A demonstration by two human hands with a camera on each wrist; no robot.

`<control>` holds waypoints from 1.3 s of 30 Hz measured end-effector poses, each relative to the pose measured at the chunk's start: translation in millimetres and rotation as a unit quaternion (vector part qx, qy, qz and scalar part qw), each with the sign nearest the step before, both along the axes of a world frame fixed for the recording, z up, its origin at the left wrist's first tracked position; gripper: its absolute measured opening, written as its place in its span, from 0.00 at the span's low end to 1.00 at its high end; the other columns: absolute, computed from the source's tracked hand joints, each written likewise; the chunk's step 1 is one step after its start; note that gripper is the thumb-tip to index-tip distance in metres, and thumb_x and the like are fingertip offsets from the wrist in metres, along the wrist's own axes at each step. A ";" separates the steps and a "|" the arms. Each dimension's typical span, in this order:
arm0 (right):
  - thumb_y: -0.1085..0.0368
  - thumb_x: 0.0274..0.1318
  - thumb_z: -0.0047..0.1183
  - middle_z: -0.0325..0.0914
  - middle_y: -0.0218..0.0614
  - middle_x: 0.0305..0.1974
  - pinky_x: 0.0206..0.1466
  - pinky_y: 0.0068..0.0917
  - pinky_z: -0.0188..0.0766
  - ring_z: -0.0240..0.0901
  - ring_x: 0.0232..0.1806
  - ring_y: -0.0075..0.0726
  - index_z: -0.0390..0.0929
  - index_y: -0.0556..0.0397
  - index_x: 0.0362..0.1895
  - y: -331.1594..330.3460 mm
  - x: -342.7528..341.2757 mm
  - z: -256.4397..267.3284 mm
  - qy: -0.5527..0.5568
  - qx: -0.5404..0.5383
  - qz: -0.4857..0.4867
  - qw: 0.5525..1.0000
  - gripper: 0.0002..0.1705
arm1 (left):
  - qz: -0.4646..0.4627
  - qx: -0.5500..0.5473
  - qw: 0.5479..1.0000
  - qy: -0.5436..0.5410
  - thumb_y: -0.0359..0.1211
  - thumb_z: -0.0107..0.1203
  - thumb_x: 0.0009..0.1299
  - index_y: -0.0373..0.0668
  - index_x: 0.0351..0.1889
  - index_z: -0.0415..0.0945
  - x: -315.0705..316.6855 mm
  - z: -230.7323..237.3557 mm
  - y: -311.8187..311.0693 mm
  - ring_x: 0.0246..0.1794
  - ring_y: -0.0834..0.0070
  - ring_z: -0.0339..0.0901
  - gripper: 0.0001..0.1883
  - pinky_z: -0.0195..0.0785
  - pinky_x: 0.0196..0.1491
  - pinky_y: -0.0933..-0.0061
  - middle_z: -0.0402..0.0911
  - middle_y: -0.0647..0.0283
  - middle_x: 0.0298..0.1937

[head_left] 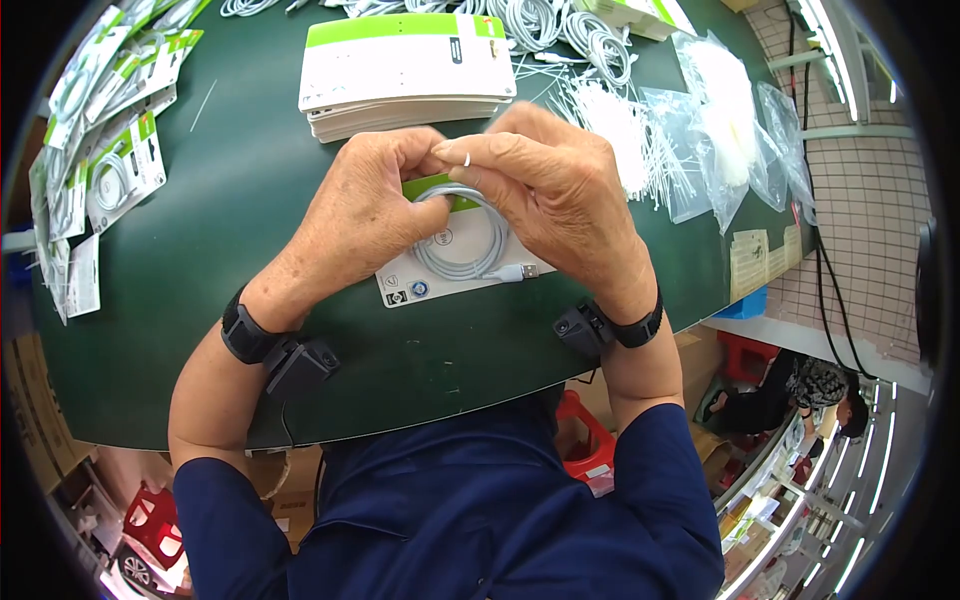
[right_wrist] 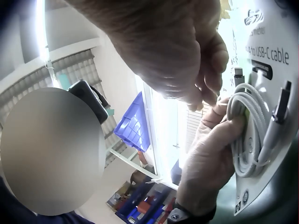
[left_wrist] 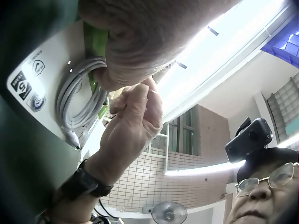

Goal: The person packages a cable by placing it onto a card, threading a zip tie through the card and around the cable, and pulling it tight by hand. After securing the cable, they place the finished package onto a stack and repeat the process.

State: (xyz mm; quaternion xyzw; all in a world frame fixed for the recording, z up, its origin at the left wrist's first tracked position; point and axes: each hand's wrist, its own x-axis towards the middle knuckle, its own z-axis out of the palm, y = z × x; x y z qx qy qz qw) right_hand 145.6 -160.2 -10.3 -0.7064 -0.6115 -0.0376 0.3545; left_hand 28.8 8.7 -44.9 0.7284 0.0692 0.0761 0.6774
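A coiled light-grey USB cable [head_left: 462,268] lies against a white and green card [head_left: 400,285], low over the green table. The left hand [head_left: 370,205] grips the card's top edge, its thumb pressing on the coil. Just above the coil, the right hand [head_left: 560,185] pinches a small white strip [head_left: 467,159] between thumb and forefinger. In the right wrist view the cable's metal plug [right_wrist: 282,101] hangs beside the coil [right_wrist: 247,135]. The rest of the strip is hidden by the fingers.
Stacked cards [head_left: 405,65] stand behind the hands. Loose white ties [head_left: 610,125] and clear bags [head_left: 715,120] lie at the right, more coiled cables [head_left: 530,25] at the back. Carded cables [head_left: 110,185] are heaped at the left.
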 end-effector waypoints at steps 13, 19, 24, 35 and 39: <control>0.79 0.58 0.63 0.85 0.35 0.40 0.33 0.16 0.76 0.82 0.33 0.21 0.89 0.58 0.45 -18.8 -5.3 20.5 0.408 -0.139 0.059 0.900 0.11 | -0.043 0.085 0.994 0.047 0.21 0.60 0.63 0.33 0.44 0.88 -0.1 -0.3 8.8 0.42 0.85 0.81 0.12 0.78 0.48 0.79 0.89 0.64 0.39; 0.82 0.55 0.64 0.84 0.34 0.39 0.34 0.14 0.75 0.80 0.32 0.20 0.90 0.57 0.42 -20.8 -9.5 12.7 0.398 -0.079 0.023 0.914 0.12 | -0.040 0.098 0.994 0.034 0.21 0.59 0.62 0.32 0.44 0.87 -0.2 -0.9 9.0 0.43 0.83 0.82 0.13 0.77 0.51 0.78 0.90 0.63 0.39; 0.82 0.52 0.65 0.85 0.34 0.38 0.33 0.16 0.74 0.80 0.33 0.20 0.90 0.57 0.40 -19.2 -15.8 4.4 0.347 -0.024 -0.001 0.938 0.12 | -0.036 0.091 0.995 0.034 0.21 0.58 0.62 0.33 0.43 0.87 -1.3 3.5 8.6 0.43 0.83 0.83 0.12 0.77 0.52 0.77 0.90 0.63 0.39; 0.82 0.39 0.71 0.84 0.32 0.35 0.30 0.25 0.71 0.74 0.28 0.33 0.85 0.49 0.35 -16.0 -24.1 -15.7 -0.071 0.138 -0.010 0.988 0.18 | -0.035 0.091 0.995 0.036 0.20 0.58 0.62 0.34 0.43 0.87 -2.2 4.6 9.6 0.43 0.83 0.82 0.13 0.77 0.52 0.78 0.89 0.63 0.39; 0.81 0.38 0.71 0.85 0.31 0.36 0.29 0.25 0.71 0.73 0.28 0.33 0.84 0.48 0.36 -17.1 -26.2 -18.0 -0.084 0.146 -0.009 0.986 0.19 | -0.028 0.090 0.995 0.028 0.19 0.59 0.63 0.33 0.44 0.87 -3.0 6.8 10.1 0.43 0.83 0.82 0.13 0.77 0.52 0.78 0.89 0.63 0.39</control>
